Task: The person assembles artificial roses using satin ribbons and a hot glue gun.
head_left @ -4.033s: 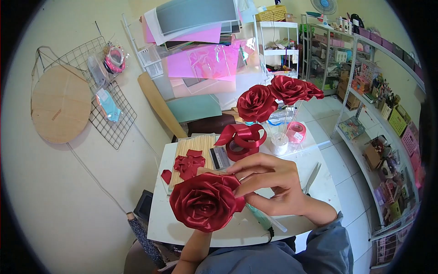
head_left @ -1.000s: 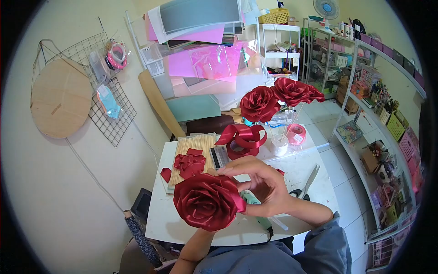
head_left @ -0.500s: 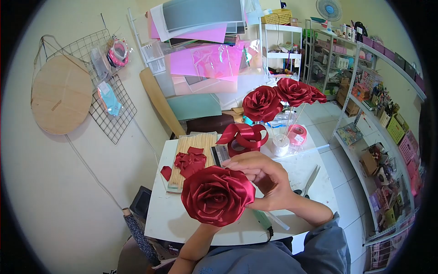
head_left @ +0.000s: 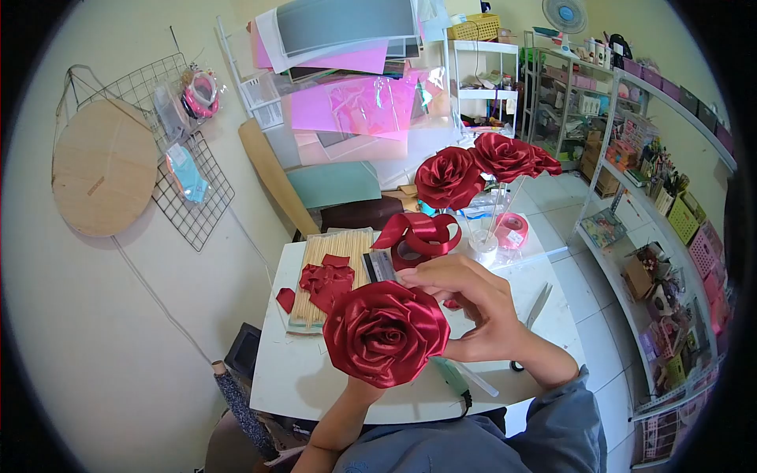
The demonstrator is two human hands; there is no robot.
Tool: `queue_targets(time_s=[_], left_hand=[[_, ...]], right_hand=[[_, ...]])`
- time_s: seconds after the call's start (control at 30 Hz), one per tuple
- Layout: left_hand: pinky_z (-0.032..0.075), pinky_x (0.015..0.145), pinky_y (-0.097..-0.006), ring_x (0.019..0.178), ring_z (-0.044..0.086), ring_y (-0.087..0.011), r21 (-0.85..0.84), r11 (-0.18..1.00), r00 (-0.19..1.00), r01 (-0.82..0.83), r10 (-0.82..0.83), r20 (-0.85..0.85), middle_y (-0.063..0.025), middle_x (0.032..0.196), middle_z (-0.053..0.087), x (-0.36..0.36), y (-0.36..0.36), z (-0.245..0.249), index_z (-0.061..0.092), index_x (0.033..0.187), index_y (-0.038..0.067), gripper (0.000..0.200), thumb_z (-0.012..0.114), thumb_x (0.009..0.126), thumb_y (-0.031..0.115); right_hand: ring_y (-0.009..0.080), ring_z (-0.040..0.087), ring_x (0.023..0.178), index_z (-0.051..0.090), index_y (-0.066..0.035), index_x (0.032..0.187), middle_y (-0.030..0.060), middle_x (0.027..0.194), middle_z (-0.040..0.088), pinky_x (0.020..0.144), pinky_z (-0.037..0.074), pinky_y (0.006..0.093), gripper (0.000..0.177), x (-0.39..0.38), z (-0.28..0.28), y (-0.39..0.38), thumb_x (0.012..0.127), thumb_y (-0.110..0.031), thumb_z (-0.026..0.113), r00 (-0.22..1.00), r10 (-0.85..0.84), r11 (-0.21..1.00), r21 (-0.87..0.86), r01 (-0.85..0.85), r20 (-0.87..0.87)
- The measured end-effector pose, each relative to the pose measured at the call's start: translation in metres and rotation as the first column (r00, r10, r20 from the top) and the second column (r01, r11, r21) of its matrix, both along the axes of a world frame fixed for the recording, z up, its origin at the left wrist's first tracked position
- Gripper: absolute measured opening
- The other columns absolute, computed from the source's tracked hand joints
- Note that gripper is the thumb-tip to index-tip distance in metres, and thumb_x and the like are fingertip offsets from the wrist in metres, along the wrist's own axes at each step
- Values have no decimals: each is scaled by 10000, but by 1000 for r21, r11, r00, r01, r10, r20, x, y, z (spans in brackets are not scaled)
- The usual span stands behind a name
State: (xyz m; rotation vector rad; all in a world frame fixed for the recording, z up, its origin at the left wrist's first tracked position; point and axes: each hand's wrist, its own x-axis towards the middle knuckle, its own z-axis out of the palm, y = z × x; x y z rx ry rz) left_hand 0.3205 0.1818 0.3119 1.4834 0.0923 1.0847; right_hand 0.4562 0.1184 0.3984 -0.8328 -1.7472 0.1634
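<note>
A large dark red satin rose (head_left: 386, 335) faces the camera over the white table. Beneath it is my left hand (head_left: 364, 391), with only the wrist side showing; the bloom hides its fingers. My right hand (head_left: 481, 303) is at the rose's right side, its thumb by the petals and its fingers curved apart above them. A small red piece (head_left: 451, 303) shows between thumb and fingers; whether it is gripped is unclear. Red satin petals (head_left: 327, 280) lie on a bundle of wooden sticks (head_left: 355, 246) at the left.
A red ribbon roll (head_left: 416, 240) stands behind the rose. Finished roses (head_left: 449, 178) rise on sticks from a white holder (head_left: 482, 247), beside a pink tape roll (head_left: 512, 229). Scissors (head_left: 539, 306) and a green-handled tool (head_left: 453, 378) lie at the right. Shelves (head_left: 599, 169) stand beyond.
The rose has shifted slightly right and turned a little. My right hand has moved right, its fingers more spread, and the small red piece now shows by it.
</note>
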Motion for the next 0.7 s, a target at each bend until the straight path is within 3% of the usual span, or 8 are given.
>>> queue_targets(time_s=[0.23, 0.6, 0.7], left_hand=[[362, 841, -295, 1009, 428, -181, 33, 999, 1000, -21, 21, -15, -87, 1154, 397, 2, -3, 3, 298, 1201, 80, 507, 559, 770, 133], [350, 858, -296, 1032, 413, -183, 86, 995, 998, -53, 56, -35, -89, 1162, 391, 7, -5, 11, 295, 1202, 80, 509, 558, 770, 132], [346, 862, -296, 1039, 409, -184, 99, 993, 997, -61, 65, -42, -89, 1164, 389, 8, -5, 12, 295, 1203, 79, 509, 558, 770, 131]], right_hand=[[130, 507, 858, 478, -9, 1064, 105, 1026, 512, 643, 405, 201, 530, -2, 1, -4, 589, -62, 705, 999, -26, 999, 39, 25, 24], [164, 496, 919, 450, 0, 1086, 127, 1049, 434, 763, 427, 247, 591, -4, -3, -3, 556, 6, 710, 996, 44, 996, -70, -50, -83], [189, 519, 847, 468, -32, 1088, 101, 964, 490, 690, 458, 262, 579, -9, -3, -4, 542, 25, 651, 980, 31, 998, -45, -40, -197]])
